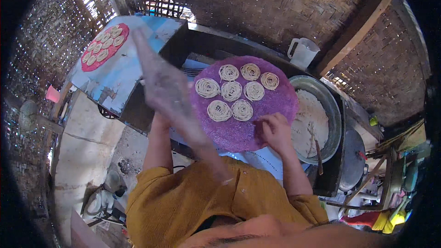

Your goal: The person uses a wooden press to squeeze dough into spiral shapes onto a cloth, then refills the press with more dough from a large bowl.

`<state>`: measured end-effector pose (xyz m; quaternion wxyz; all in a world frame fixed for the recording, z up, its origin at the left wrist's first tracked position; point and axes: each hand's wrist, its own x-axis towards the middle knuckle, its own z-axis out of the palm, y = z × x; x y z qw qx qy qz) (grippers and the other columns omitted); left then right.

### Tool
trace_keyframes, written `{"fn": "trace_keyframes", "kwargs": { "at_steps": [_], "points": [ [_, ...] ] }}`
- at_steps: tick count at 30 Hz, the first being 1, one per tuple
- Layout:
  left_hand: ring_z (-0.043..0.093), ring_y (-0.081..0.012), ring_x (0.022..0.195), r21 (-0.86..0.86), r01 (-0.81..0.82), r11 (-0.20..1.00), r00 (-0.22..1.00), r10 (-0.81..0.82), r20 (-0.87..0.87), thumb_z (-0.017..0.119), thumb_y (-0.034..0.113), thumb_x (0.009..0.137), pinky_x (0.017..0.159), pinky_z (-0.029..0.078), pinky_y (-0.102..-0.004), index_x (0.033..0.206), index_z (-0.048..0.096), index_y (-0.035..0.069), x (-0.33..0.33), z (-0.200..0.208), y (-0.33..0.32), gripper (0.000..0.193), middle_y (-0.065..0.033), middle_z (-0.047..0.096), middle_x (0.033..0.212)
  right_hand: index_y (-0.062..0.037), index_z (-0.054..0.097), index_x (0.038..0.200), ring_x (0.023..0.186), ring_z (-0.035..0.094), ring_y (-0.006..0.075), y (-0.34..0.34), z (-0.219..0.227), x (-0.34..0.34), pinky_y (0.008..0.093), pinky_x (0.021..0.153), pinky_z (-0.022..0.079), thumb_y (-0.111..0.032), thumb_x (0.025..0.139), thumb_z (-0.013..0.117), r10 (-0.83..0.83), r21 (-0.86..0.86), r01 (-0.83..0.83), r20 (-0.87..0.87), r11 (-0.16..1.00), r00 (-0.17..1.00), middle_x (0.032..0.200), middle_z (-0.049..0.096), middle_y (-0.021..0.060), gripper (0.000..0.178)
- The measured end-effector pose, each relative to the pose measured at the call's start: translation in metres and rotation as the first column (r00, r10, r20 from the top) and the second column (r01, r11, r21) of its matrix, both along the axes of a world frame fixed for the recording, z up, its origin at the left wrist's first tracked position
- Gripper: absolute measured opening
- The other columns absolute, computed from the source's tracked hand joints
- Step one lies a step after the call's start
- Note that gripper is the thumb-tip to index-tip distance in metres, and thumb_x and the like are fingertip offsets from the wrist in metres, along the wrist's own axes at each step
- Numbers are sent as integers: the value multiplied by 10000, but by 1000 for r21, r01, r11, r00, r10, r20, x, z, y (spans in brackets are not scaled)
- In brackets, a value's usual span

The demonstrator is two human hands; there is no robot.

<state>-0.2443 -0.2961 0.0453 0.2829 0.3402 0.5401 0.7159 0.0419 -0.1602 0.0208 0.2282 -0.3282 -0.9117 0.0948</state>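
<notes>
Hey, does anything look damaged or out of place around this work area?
Yes, the blue-and-white table covering at left looks worn: dark, ragged patches break its pattern near the front corner. The pale swirls on the purple disc look intact.

Woven bamboo walls [257, 0] enclose the workspace, with a diagonal timber beam [360, 30] at right. Daylight enters through a lattice opening [163, 7] at the rear and small wall gaps [87, 0]. A worn blue-and-white tabletop [166, 34] occupies the left.

Dim light, curved edges, probably motion blur
</notes>
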Motion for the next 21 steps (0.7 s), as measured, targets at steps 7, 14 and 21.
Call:
{"fn": "trace_keyframes", "kwargs": {
  "at_steps": [7,14,21],
  "points": [
    [564,-240,904,-336,110,935,727,-307,-615,751,108,498,820,427,-300,1089,479,25,59,21,58,655,-104,598,946,21,349,1231,936,489,213,-24,47,15,329,794,394,-410,704,615,50,-799,-601,-600,4,798,1052,509,121,732],
    [321,-326,1208,814,550,188,148,-981,126,737,164,528,967,289,-463,1347,164,122,46,72,110,1000,-145,244,1359,-3,163,1322,955,517,326,-27,72,35,436,807,414,-486,597,653,73,-768,-598,-626,-227,776,1145,439,224,1000],
    [251,-304,1250,827,560,-45,181,-968,-176,680,67,560,965,256,-518,1359,114,182,68,83,118,986,-112,276,1340,-3,139,1329,927,528,324,-3,76,72,428,797,419,-503,610,634,17,-794,-443,-494,-416,869,1133,447,227,1005]
  ]
}}
